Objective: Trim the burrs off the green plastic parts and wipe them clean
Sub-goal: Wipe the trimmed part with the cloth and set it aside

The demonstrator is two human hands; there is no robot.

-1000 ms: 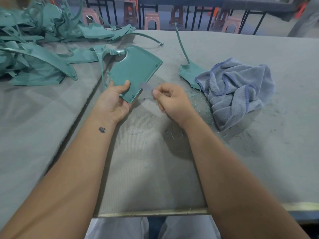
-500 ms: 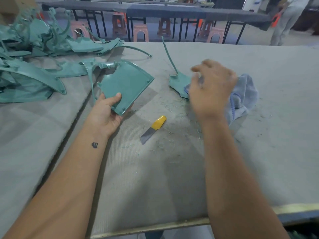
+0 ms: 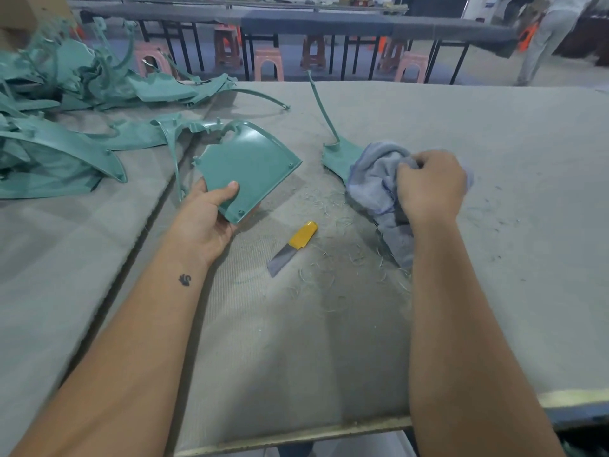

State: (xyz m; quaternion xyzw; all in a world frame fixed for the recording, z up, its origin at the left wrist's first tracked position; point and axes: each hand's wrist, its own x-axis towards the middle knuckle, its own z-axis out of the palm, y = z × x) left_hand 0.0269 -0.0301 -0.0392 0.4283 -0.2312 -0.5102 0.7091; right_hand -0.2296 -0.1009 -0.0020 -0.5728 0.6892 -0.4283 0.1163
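While the left hand [image 3: 211, 216] grips the green panel [image 3: 245, 169], the right hand [image 3: 428, 186] clutches the cloth [image 3: 372, 183].

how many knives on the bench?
1. The knife, yellow handle, lies on the mat between the left hand and the right hand. Others may hide under the green parts pile.

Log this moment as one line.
left hand: holds flat green plastic part | right hand: grips grey-blue cloth | yellow-handled knife: on table
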